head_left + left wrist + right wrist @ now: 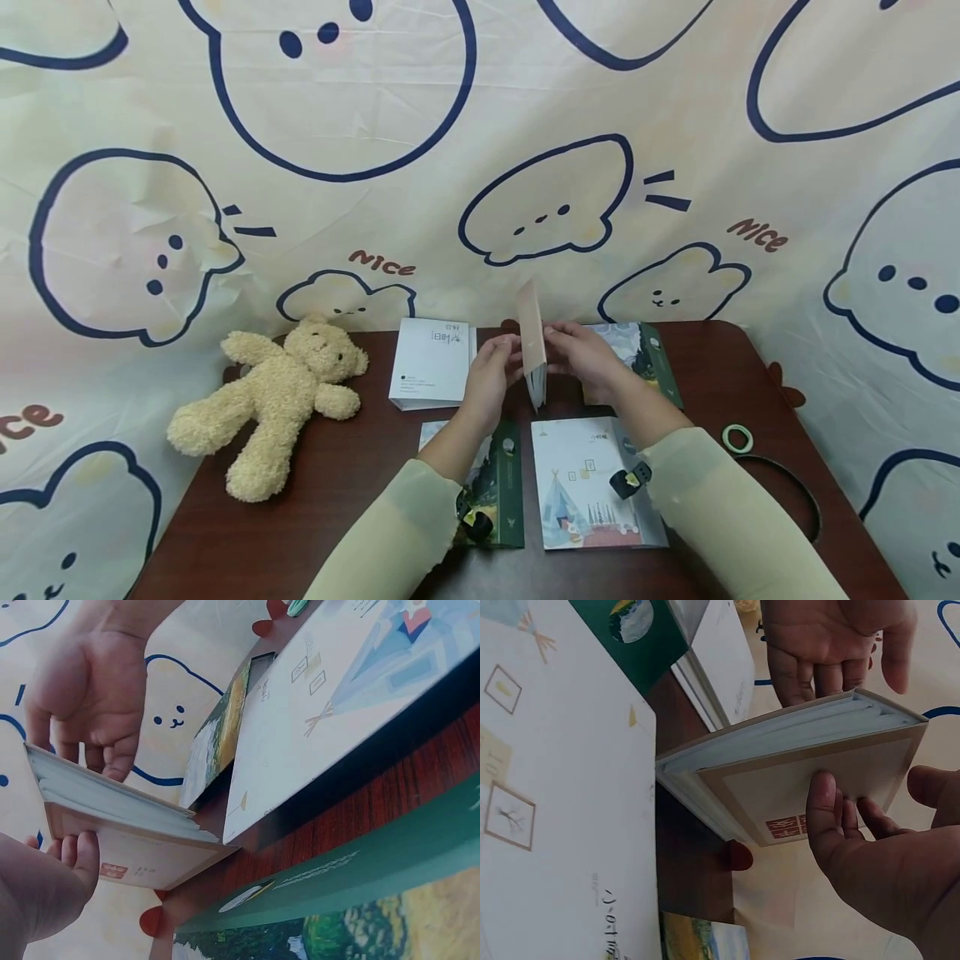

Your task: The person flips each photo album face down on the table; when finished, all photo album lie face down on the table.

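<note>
Nearest the person, a green-banded book lies flat on the dark wood table, partly hidden under the left forearm; to its right lies a white book with a tent picture, in front of the hands; past these, the left hand and right hand flank a tan book, each laying loosely extended fingers against the cover on its own side, so that it is held between them; the tan book is upright, covers to left and right, its slightly fanned page edges toward the person; in the head view its long axis runs up and down, the upper end tipped a little left; whether its foot touches the table I cannot tell; farther right are a pale green ring and a black cord; a plush bear lies well to the left; a white book with dark lettering sits beyond the left hand, another green-edged book lies partly behind the right arm; a cartoon-printed cloth hangs behind everything.
</note>
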Demonstrator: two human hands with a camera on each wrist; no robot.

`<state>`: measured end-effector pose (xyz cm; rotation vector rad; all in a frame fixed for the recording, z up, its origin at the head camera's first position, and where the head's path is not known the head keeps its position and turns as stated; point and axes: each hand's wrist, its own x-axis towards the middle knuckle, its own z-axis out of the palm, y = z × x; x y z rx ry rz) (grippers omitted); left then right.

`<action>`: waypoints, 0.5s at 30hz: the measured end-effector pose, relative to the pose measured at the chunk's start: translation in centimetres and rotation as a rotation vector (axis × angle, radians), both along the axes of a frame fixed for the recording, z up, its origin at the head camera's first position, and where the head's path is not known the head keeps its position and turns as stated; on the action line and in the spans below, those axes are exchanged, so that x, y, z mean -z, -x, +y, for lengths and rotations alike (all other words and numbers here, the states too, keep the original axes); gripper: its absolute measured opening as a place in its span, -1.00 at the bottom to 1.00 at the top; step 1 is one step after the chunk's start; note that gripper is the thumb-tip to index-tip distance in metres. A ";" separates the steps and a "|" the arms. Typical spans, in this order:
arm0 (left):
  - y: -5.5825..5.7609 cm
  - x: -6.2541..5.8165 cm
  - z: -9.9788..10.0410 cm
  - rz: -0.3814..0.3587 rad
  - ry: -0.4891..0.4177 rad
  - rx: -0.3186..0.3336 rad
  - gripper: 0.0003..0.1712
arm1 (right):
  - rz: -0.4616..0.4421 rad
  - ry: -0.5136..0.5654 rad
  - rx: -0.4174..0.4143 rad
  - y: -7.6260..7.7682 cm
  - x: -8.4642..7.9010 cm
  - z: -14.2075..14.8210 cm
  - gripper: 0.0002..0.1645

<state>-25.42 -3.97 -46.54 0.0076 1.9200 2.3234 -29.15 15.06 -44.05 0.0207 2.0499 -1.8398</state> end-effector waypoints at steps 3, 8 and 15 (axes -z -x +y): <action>0.1 0.0 0.2 -0.005 -0.006 0.008 -0.51 | 0.020 -0.003 -0.008 -0.1 -0.6 0.3 -0.37; 0.0 0.1 0.4 -0.022 -0.010 0.038 -0.45 | 0.053 -0.019 -0.021 -0.4 -1.2 0.7 -0.32; -0.1 0.2 0.4 -0.051 0.046 0.100 -0.39 | 0.085 -0.034 0.004 -0.6 -1.0 1.3 -0.26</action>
